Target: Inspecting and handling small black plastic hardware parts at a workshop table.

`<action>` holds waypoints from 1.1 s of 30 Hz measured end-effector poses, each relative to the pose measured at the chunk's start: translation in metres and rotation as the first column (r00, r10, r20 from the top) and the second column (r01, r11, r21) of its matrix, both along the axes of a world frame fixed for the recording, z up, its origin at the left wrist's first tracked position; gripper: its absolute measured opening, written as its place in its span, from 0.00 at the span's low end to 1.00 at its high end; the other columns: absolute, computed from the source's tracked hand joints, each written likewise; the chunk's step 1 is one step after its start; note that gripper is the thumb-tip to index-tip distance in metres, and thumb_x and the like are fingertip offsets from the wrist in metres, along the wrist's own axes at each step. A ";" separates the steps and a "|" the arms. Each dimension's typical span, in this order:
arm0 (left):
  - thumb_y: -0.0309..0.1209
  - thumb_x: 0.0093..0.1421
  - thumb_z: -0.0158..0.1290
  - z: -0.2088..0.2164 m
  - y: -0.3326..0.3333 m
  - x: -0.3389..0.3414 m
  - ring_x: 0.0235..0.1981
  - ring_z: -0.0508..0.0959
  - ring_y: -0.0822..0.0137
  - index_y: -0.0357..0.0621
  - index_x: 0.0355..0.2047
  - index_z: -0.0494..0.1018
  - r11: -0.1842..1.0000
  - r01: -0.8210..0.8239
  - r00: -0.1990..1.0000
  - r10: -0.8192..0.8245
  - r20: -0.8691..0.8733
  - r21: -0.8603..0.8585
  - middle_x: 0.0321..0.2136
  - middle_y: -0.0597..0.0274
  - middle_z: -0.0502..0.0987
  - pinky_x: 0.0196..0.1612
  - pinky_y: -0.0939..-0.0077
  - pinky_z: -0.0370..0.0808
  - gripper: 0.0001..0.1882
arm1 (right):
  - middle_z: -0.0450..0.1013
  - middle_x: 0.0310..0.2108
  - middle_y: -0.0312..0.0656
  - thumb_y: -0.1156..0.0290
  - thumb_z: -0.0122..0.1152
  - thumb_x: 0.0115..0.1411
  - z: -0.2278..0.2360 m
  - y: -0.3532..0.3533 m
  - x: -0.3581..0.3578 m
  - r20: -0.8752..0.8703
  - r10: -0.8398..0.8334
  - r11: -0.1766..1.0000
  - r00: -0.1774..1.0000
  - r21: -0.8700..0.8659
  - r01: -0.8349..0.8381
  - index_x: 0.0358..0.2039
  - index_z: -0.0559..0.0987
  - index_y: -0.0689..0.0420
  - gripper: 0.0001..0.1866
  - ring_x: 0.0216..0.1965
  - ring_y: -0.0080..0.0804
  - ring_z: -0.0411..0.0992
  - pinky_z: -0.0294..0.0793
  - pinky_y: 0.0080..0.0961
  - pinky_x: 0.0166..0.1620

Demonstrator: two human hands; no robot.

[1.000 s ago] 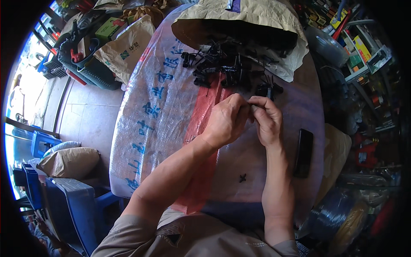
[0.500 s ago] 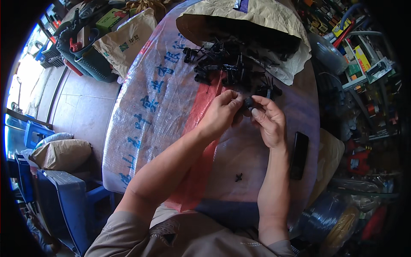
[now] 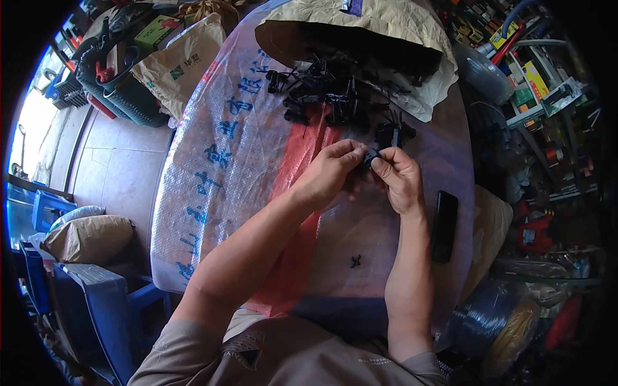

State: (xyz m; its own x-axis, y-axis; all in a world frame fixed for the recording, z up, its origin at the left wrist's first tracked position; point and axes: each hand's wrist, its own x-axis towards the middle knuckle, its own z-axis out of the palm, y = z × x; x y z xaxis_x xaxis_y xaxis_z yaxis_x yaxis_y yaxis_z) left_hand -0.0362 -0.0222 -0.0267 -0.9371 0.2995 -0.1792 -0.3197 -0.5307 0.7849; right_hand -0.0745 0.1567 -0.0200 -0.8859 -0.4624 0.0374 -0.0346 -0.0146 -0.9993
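Both my hands meet over the middle of the covered table, at a small black plastic part point(image 3: 371, 156). My left hand point(image 3: 340, 164) pinches it from the left between thumb and fingers. From the right, my right hand point(image 3: 400, 178) grips it with thumb and forefinger; its exact kind is partly hidden by the fingers. Just beyond lies a heap of black plastic pieces point(image 3: 341, 96) with thin stems. One cluster of black pieces point(image 3: 389, 134) sits a little apart, right above my hands. Closer to me, a small black cross-shaped piece point(image 3: 355, 261) lies alone on the sheet.
A large open paper sack point(image 3: 418, 77) holds dark pieces at the table's far side. A black phone point(image 3: 445, 226) lies right of my right forearm. Left stand a blue stool point(image 3: 90, 309) and a filled sack point(image 3: 90, 238); cluttered shelves point(image 3: 547, 96) line the right.
My hands have drawn slightly nearer to me, and the black part has turned between the fingers. The whole view has shifted a little.
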 end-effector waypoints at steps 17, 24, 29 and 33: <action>0.28 0.58 0.51 -0.002 -0.010 0.002 0.26 0.74 0.75 0.30 0.44 0.70 0.838 -0.017 0.945 -0.165 -0.282 -0.546 0.27 0.61 0.75 0.30 0.79 0.72 0.16 | 0.71 0.19 0.31 0.73 0.56 0.61 0.010 0.001 0.005 0.185 0.135 0.973 0.973 0.163 -0.166 0.32 0.75 0.60 0.04 0.17 0.14 0.67 0.63 0.13 0.19; 0.28 0.56 0.51 -0.005 -0.010 0.001 0.29 0.75 0.74 0.31 0.42 0.70 0.857 -0.077 0.952 -0.089 -0.293 -0.510 0.28 0.61 0.75 0.32 0.78 0.73 0.15 | 0.69 0.19 0.29 0.71 0.59 0.61 0.012 -0.002 0.002 0.042 0.012 0.978 0.999 0.208 -0.020 0.33 0.75 0.59 0.05 0.19 0.12 0.65 0.61 0.12 0.21; 0.26 0.57 0.50 -0.010 -0.005 -0.008 0.24 0.72 0.72 0.42 0.32 0.69 0.977 -0.204 0.976 0.198 0.094 0.061 0.26 0.63 0.72 0.29 0.77 0.73 0.03 | 0.71 0.25 0.39 0.62 0.66 0.55 -0.013 0.001 -0.034 -0.617 -0.437 0.602 0.655 0.341 0.722 0.41 0.74 0.62 0.20 0.25 0.28 0.69 0.70 0.25 0.32; 0.33 0.57 0.54 -0.016 -0.016 -0.009 0.20 0.72 0.75 0.39 0.30 0.69 0.989 -0.148 0.989 0.148 -0.002 -0.017 0.23 0.66 0.72 0.23 0.79 0.69 0.10 | 0.72 0.28 0.44 0.70 0.61 0.55 -0.018 0.001 -0.032 -0.636 -0.360 0.642 0.683 0.362 0.676 0.43 0.75 0.58 0.15 0.26 0.33 0.69 0.71 0.28 0.33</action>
